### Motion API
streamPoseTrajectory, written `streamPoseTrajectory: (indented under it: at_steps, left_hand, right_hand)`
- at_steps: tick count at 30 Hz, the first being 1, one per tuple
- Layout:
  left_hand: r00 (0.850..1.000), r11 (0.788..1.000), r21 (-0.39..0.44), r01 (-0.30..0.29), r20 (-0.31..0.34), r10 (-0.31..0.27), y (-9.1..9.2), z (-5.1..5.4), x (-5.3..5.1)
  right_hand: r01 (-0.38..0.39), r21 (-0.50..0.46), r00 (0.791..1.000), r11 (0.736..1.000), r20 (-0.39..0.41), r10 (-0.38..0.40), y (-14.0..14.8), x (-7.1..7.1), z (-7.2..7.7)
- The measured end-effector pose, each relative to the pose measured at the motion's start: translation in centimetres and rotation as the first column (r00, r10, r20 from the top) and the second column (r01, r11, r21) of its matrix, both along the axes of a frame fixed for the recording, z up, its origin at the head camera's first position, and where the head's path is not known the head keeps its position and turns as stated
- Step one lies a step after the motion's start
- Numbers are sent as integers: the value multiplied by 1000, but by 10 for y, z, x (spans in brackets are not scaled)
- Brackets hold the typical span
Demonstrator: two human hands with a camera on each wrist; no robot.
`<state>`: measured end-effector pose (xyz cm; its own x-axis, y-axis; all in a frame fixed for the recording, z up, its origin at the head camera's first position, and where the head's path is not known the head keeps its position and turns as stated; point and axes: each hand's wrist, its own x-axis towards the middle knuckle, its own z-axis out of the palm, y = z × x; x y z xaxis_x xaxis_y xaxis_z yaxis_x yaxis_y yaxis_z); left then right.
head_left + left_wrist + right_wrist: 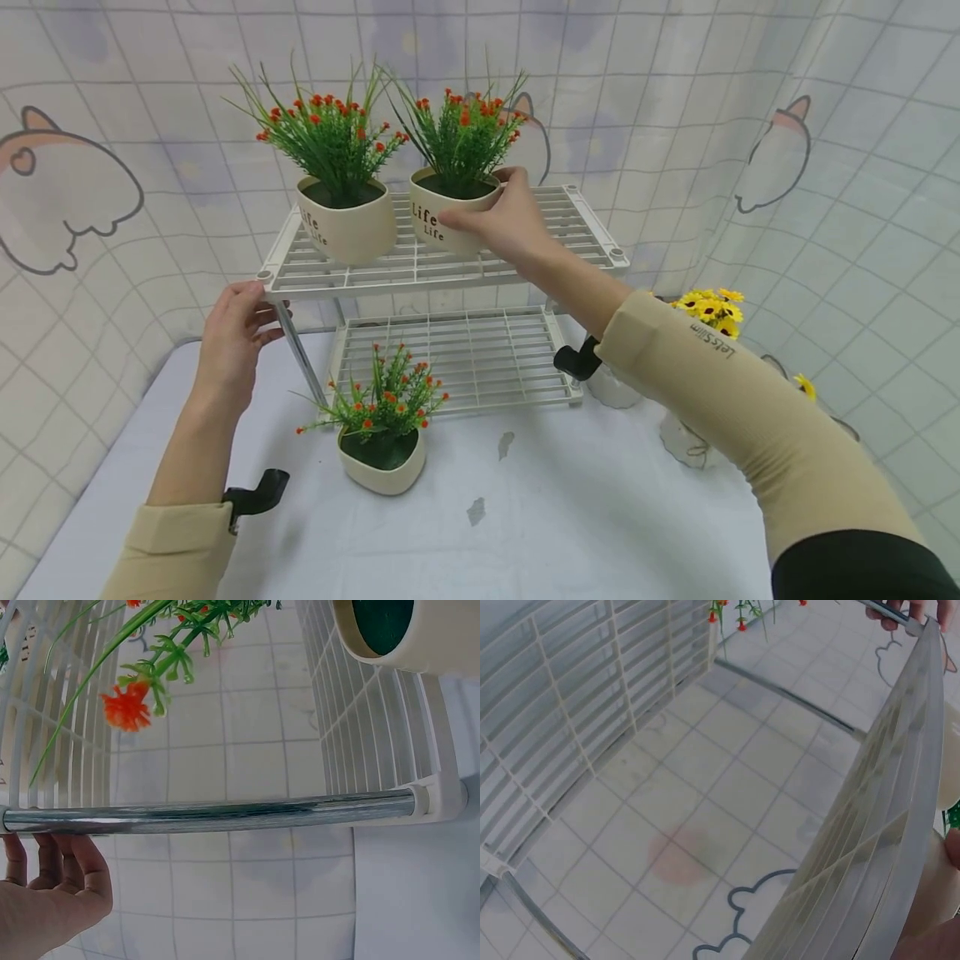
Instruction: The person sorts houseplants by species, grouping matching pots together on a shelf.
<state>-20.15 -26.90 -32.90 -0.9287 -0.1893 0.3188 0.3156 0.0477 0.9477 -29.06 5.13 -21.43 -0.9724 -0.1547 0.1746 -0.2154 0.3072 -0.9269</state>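
In the head view my right hand [513, 221] grips a cream flowerpot [429, 208] by its right side, thumb on the front and fingers at the back rim. The pot holds an artificial plant with red flowers [461, 137] and is on the upper tier of a white two-tier wire rack [588, 237]. A matching potted plant [356, 229] stands to its left. My left hand [232, 342] holds the rack's front left corner, thumb near the top and fingers curled by the metal post [210, 817]. In the right wrist view, the rack's slats [885, 847] hide most of the held pot.
A third red-flowered pot [382, 475] stands on the white-covered table [570, 517], before the rack's lower tier [457, 358]. To the right, partly behind my right arm, are yellow flowers [712, 308] and a pale pot [682, 442]. A patterned curtain [660, 125] hangs behind.
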Motion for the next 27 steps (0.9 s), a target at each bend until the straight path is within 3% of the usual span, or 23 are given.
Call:
streamPoseTrajectory:
  at_steps: [9,15,20,27]
  left_hand:
    - [1000,1000,-1,-2,5,2,-1,0,0]
    - [1000,1000,-2,-9,7,9,0,0,0]
    - [1000,1000,-10,-5,2,5,-1,-1,1]
    - [1000,1000,-12,-1,-1,1,-1,-1,0]
  right_hand:
    - [-18,2,999,1000,-34,18,2,4,-4]
    - [34,94,997,995,-76,-27,8,14,-9]
    - [36,123,981,992,-195,-11,14,32,-14]
    - [-56,35,941,998,-332,64,22,71,-25]
